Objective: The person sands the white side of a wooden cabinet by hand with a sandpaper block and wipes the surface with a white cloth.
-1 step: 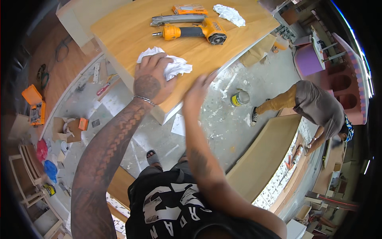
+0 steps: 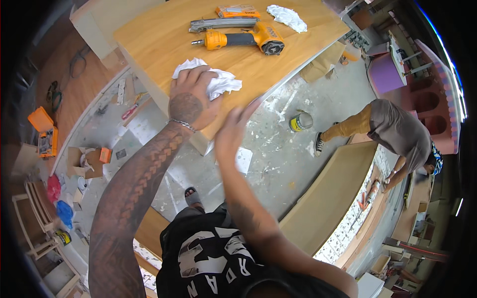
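Observation:
My left hand presses a crumpled white cloth onto the wood-faced panel, near its close corner. The fingers are bent over the cloth. Along the panel's right edge is my right hand, its fingers pointing forward and smeared by motion; whether anything is under them is hidden. Beyond the cloth, a yellow and black nail gun lies on its side. Behind it are strips of metal nails, an orange box and a second crumpled white cloth.
A paint can stands on the stained floor. At right, a co-worker bends over a long wooden piece, a hand near a caulking gun. Cardboard boxes, an orange case and wooden frames sit at left.
My right hand has slid back along the panel edge toward me. My left hand and the cloth stay put. More of a white sheet on the floor shows.

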The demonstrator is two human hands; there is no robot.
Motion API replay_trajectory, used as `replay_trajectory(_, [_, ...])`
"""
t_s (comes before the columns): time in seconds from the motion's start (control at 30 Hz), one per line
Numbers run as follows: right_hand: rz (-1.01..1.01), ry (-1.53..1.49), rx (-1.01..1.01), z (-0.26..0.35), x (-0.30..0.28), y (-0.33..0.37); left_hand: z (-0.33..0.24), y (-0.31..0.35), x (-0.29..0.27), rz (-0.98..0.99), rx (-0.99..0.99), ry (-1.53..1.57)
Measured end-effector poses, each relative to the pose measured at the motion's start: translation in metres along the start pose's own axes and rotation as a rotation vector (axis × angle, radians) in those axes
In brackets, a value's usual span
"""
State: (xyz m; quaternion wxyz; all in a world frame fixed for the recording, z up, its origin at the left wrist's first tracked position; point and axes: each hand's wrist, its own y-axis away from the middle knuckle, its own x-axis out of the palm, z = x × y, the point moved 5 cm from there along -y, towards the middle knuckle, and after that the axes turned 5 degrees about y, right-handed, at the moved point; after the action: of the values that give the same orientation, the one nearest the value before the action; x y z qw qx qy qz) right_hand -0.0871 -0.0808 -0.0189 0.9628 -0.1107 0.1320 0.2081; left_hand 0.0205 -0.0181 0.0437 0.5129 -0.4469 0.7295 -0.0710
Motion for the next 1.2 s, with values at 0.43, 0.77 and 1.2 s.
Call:
replay_trajectory(0.43, [-0.027,-0.15,0.183,-0.031,-0.01,-0.064,0.002,0.0,0.009,0.004,0.009,-0.013])
replay_trajectory(0.77, [0.072,-0.419,0.175,-0.042,-0.026,-0.087,-0.016,-0.006,0.017,-0.01,0.103,0.021])
replay_trajectory(1.2, [-0.096,-0.223,-0.026,-0.03,-0.014,-0.035,-0.02,-0.011,0.025,0.01,0.164,-0.046])
